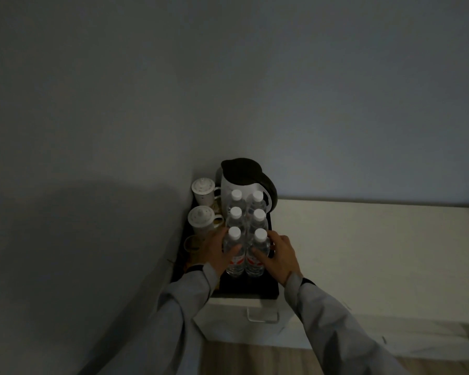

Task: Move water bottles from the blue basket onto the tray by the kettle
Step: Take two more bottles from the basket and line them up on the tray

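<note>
Head view, dim room. I see six water bottles [246,228] upright in two rows of three on the dark tray [251,289], lower centre of the frame, packed close together. Kettle [245,180] stands at the tray's far end, just behind the back pair. Left hand [214,251] wraps the front-left bottle [234,251], fingers curled round its body. Right hand [280,257] clamps the front-right bottle [257,255] the same way. Two lidded cups [202,204] sit left of the bottles. Tray rests on a white cabinet [363,239]. Grey sleeves [336,326] fill the bottom.
</note>
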### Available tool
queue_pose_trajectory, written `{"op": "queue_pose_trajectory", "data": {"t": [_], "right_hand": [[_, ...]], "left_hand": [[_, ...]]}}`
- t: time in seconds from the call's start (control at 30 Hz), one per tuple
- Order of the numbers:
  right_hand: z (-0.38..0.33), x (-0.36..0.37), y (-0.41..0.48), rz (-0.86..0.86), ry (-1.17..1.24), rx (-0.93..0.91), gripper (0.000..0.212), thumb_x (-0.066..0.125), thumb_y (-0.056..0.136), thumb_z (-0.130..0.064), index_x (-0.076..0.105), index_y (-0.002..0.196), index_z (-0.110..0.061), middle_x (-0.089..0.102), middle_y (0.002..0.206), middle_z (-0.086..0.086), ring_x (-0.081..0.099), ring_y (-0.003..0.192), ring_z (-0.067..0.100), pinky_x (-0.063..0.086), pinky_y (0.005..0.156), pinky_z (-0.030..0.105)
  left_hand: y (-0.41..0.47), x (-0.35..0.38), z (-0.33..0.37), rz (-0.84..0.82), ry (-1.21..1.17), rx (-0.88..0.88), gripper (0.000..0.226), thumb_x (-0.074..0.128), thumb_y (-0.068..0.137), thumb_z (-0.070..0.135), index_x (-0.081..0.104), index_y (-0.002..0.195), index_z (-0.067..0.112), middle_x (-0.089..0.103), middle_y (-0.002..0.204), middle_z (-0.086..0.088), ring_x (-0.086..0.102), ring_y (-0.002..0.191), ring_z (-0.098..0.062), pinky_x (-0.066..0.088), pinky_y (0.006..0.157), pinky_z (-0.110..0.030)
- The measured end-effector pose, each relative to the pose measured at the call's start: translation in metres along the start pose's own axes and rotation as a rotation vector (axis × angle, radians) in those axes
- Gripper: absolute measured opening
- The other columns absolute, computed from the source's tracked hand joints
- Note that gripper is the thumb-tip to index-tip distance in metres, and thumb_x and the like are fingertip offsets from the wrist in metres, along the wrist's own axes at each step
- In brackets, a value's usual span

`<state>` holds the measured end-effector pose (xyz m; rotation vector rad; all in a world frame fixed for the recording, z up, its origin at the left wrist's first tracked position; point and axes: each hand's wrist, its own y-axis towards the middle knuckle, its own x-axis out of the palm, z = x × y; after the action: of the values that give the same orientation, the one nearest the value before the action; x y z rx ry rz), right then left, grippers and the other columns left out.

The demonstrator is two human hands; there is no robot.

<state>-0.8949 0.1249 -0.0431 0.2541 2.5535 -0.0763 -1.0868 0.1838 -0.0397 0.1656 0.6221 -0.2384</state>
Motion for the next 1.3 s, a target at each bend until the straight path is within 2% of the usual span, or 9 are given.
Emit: {"op": "queue_pose_trajectory", "data": {"t": [0.1, 0.23, 0.43, 0.57, 1.0, 1.3], "right_hand": [[0.0006, -0.0004, -0.0001, 0.002, -0.008, -0.011, 0.054, 0.077, 0.083, -0.033, 0.054, 0.131, -0.023, 0.055, 0.112, 0.014, 0.056, 0.11, 0.032, 0.051, 0.092, 0.036], [0.0008, -0.0018, -0.0007, -0.009, -0.002, -0.002, 0.056, 0.077, 0.082, -0.036, 0.055, 0.131, -0.023, 0.055, 0.115, 0.014, 0.055, 0.113, 0.031, 0.051, 0.095, 0.04], [0.0007, -0.003, -0.0009, -0.007, -0.006, -0.015, 0.057, 0.078, 0.081, -0.035, 0.055, 0.132, -0.023, 0.056, 0.116, 0.015, 0.055, 0.112, 0.03, 0.05, 0.095, 0.038], [0.0021, -0.003, 0.0001, -0.013, -0.027, -0.017, 0.053, 0.076, 0.084, -0.035, 0.055, 0.131, -0.024, 0.056, 0.114, 0.014, 0.056, 0.109, 0.031, 0.045, 0.089, 0.029], [0.0, -0.0028, 0.0014, -0.023, -0.035, -0.012, 0.05, 0.074, 0.086, -0.035, 0.055, 0.13, -0.023, 0.056, 0.113, 0.015, 0.055, 0.108, 0.028, 0.041, 0.086, 0.024], [-0.002, -0.0046, 0.0033, -0.034, -0.064, 0.0, 0.052, 0.074, 0.085, -0.035, 0.055, 0.131, -0.02, 0.056, 0.114, 0.013, 0.054, 0.11, 0.028, 0.039, 0.083, 0.023]], "left_hand": [[0.0011, -0.0008, -0.0009, -0.01, 0.003, -0.021, 0.048, 0.074, 0.082, 0.037, 0.059, 0.124, 0.019, 0.064, 0.125, -0.01, 0.059, 0.117, -0.029, 0.05, 0.096, -0.051], [-0.0006, -0.0026, 0.0001, -0.006, 0.011, 0.038, 0.04, 0.071, 0.082, 0.037, 0.06, 0.118, 0.024, 0.068, 0.117, -0.006, 0.063, 0.108, -0.026, 0.053, 0.09, -0.051], [-0.0017, 0.0002, -0.0009, -0.025, 0.003, -0.013, 0.05, 0.074, 0.083, 0.033, 0.056, 0.128, 0.019, 0.062, 0.128, -0.008, 0.057, 0.119, -0.028, 0.048, 0.099, -0.051], [-0.0015, -0.0001, -0.0012, -0.037, -0.002, -0.038, 0.053, 0.074, 0.083, 0.033, 0.055, 0.13, 0.018, 0.061, 0.13, -0.009, 0.055, 0.122, -0.028, 0.047, 0.101, -0.05], [-0.0001, -0.005, -0.0003, -0.065, -0.01, -0.031, 0.051, 0.075, 0.083, 0.024, 0.056, 0.129, 0.015, 0.061, 0.128, -0.012, 0.057, 0.119, -0.029, 0.049, 0.099, -0.047], [-0.0038, -0.0071, 0.0065, -0.076, 0.041, -0.037, 0.047, 0.071, 0.084, 0.031, 0.055, 0.127, 0.021, 0.061, 0.128, -0.009, 0.057, 0.118, -0.027, 0.049, 0.098, -0.049]]}}
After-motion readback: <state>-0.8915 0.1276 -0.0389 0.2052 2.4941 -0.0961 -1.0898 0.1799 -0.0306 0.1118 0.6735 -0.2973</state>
